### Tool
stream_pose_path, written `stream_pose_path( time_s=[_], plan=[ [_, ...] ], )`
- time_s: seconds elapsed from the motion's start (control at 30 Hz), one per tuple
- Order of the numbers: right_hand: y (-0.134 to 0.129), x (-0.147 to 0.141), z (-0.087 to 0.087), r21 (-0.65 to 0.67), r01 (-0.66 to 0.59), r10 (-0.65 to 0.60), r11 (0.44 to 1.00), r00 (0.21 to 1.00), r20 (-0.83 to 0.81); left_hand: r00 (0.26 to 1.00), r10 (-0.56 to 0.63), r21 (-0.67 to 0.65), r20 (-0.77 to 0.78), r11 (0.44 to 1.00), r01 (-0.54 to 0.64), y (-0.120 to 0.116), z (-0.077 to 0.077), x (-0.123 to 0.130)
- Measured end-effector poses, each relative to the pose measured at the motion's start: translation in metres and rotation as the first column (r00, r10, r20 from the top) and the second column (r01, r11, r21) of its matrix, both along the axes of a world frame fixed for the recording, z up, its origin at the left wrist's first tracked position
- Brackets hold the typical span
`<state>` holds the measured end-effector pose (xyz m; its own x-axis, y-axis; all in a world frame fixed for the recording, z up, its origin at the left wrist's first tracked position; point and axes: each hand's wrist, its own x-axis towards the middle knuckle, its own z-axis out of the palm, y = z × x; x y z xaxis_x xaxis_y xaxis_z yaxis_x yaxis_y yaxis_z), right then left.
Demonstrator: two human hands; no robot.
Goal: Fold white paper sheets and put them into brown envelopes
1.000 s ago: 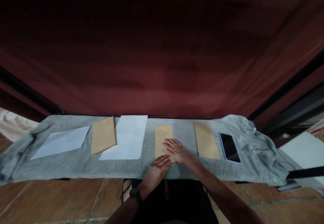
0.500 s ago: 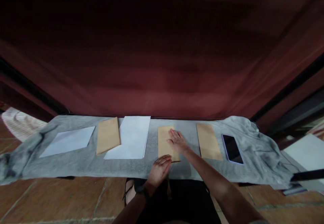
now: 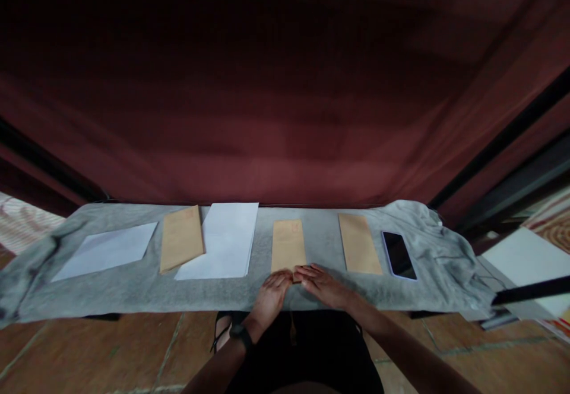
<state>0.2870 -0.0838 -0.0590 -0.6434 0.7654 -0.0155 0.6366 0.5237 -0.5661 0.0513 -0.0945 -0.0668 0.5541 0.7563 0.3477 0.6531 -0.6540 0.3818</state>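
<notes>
A brown paper envelope point(image 3: 288, 242) lies lengthwise in front of me, with a faint reddish mark near its far right corner. At its near end my left hand point(image 3: 275, 292) has its fingers closed over the left part of the edge. My right hand point(image 3: 321, 286) meets it from the other side, fingers together over the right part. The fingertips almost touch at the middle, where a small folded bit of paper shows between them. Both thumbs and the underside of the envelope's near end are hidden.
Left of the envelope are white paper sheets point(image 3: 231, 239), several brown envelopes point(image 3: 180, 239) overlapping them, and another white sheet point(image 3: 107, 251). Rightward lie a brown envelope point(image 3: 360, 243) and a phone point(image 3: 399, 255). A grey cloth point(image 3: 146, 293) covers the narrow surface; a dark red panel point(image 3: 285, 144) stands behind.
My right hand has come back from the middle of the envelope to its near edge, beside my left hand. The left hand stays at that edge. The view has shifted slightly.
</notes>
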Motion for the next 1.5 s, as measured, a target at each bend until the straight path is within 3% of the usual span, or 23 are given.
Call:
stream_pose_path(
  time_s=[0.17, 0.27, 0.33, 0.47, 0.6, 0.83, 1.0, 1.2, 1.33, 1.5],
  plan=[
    [0.052, -0.014, -0.011, 0.204, 0.028, -0.047, 0.979, 0.995, 0.089, 0.999, -0.042, -0.02, 0.009, 0.999, 0.042, 0.002, -0.001, -0.007],
    [0.086, -0.024, -0.015, 0.318, 0.135, -0.192, 0.938, 0.969, 0.155, 0.999, -0.02, -0.038, 0.044, 0.999, 0.021, 0.002, -0.002, -0.007],
    [0.104, -0.031, -0.015, 0.351, 0.237, -0.316, 0.906, 0.93, 0.189, 0.998, 0.009, -0.037, 0.07, 0.999, -0.007, 0.002, -0.005, -0.006],
    [0.119, -0.041, -0.013, 0.358, 0.322, -0.408, 0.876, 0.892, 0.196, 0.991, 0.077, -0.048, 0.108, 0.996, -0.072, 0.003, -0.009, -0.005],
    [0.106, -0.041, -0.015, 0.348, 0.308, -0.396, 0.886, 0.892, 0.218, 0.984, 0.102, -0.089, 0.143, 0.992, -0.09, 0.002, -0.006, -0.002],
    [0.049, -0.018, -0.016, 0.37, 0.039, -0.133, 0.928, 0.964, 0.231, 0.96, 0.092, -0.159, 0.266, 0.986, -0.05, 0.002, -0.001, -0.006],
    [0.008, -0.005, -0.011, 0.347, -0.048, -0.013, 0.937, 0.985, 0.171, 0.971, 0.128, -0.212, 0.199, 0.974, -0.085, 0.034, 0.001, -0.008],
    [-0.004, -0.005, -0.004, 0.278, -0.009, -0.021, 0.961, 0.994, 0.104, 0.975, 0.164, -0.088, -0.149, 0.98, -0.178, 0.098, -0.005, 0.01],
    [0.001, -0.001, -0.006, 0.234, 0.051, -0.052, 0.971, 0.999, -0.003, 0.932, 0.231, -0.045, -0.278, 0.966, -0.253, 0.12, -0.009, 0.025],
    [0.004, 0.003, -0.014, 0.207, 0.281, -0.24, 0.937, 0.949, -0.204, 0.938, 0.092, -0.068, -0.334, 0.99, -0.121, 0.135, -0.006, 0.036]
  ],
)
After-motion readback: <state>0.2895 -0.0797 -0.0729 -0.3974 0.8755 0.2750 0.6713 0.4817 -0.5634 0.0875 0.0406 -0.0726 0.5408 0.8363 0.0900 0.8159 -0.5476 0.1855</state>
